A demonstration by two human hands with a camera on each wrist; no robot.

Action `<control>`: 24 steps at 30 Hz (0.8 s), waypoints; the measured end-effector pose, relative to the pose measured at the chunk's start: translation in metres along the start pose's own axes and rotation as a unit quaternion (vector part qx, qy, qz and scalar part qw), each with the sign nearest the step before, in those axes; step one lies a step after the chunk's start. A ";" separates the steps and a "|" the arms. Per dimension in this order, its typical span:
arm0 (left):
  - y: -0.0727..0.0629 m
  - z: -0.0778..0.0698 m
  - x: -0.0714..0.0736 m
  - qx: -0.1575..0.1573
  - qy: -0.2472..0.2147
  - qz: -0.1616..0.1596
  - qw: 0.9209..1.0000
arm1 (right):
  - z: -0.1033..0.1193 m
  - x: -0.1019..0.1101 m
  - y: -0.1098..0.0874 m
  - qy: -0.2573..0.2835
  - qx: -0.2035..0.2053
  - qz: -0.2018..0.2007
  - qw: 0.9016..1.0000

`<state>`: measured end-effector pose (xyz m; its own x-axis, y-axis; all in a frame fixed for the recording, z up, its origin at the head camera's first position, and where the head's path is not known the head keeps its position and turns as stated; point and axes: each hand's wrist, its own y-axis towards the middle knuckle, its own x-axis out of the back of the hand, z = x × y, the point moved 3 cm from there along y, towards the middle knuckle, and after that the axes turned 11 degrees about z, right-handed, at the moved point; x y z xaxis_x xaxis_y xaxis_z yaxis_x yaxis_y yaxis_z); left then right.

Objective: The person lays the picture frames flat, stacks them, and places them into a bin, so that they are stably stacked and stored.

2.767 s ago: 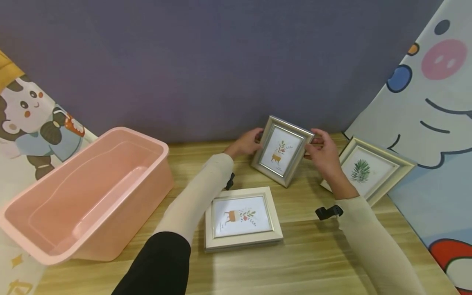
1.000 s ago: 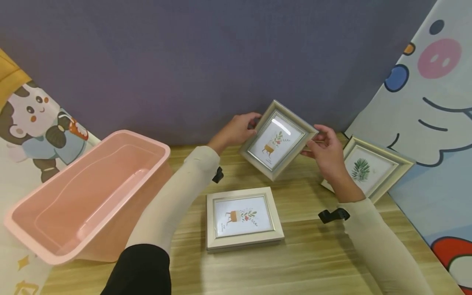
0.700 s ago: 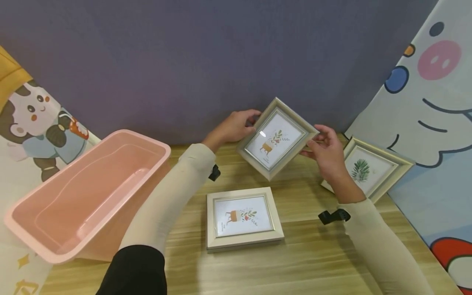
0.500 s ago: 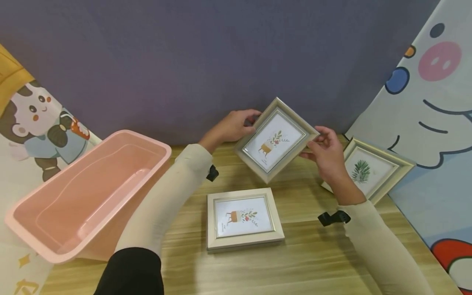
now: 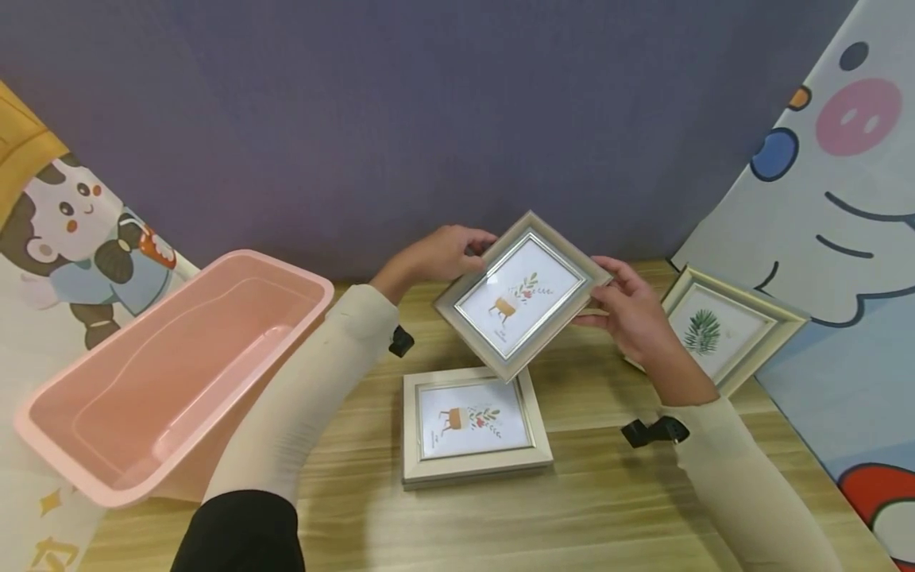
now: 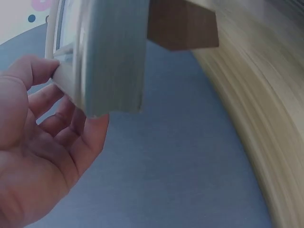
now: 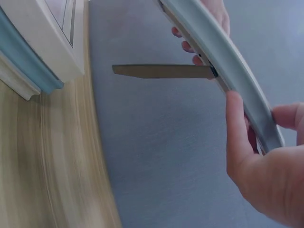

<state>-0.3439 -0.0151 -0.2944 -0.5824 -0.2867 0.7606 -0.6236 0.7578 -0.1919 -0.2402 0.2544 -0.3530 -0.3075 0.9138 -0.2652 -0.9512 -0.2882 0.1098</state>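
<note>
Both hands hold a silver-beige picture frame [image 5: 449, 306] with a potted-flower print, raised and tilted above the table. My left hand [image 5: 439, 256] grips its upper left edge, the thumb on the front and fingers behind in the left wrist view. My right hand [image 5: 636, 318] pinches the right corner between thumb and fingers. From the back of the frame a brown support leg [image 7: 161, 71] sticks out, also seen in the left wrist view. Just below, a cream picture frame [image 5: 473, 421] with a like print lies face up atop at least one more frame; the held frame's bottom corner overlaps it in the head view.
A pink plastic tub [image 5: 179, 381] stands on the left of the wooden table [image 5: 457, 528]. To the right, another picture frame [image 5: 722, 330] with a green leaf print leans back. A grey-purple panel [image 5: 400, 119] rises behind the table; cartoon-printed walls flank it.
The held picture frame has come up off the table, turned clockwise, and shifted left and nearer to me. Both hands have kept hold of it; the left arm has moved left.
</note>
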 end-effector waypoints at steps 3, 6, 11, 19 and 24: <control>-0.002 0.003 -0.003 0.002 0.002 0.010 1.000 | -0.003 -0.001 -0.002 0.011 -0.010 0.034 0.999; -0.002 0.006 -0.004 0.001 0.006 0.021 1.000 | -0.007 -0.001 -0.003 0.019 -0.016 0.072 0.997; -0.002 0.007 -0.006 -0.007 0.014 0.049 0.999 | -0.009 0.001 -0.006 0.045 -0.027 0.148 0.988; -0.007 0.009 -0.011 -0.029 0.005 0.094 0.995 | -0.013 0.003 -0.009 0.099 -0.043 0.244 0.964; -0.006 0.010 -0.013 -0.038 0.004 0.098 0.994 | -0.017 0.004 -0.009 0.118 -0.028 0.250 0.961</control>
<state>-0.3378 -0.0220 -0.3088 -0.6844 -0.1252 0.7183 -0.4573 0.8410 -0.2891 -0.2336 0.2559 -0.3713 -0.7168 0.5690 -0.4031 -0.6811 -0.6951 0.2301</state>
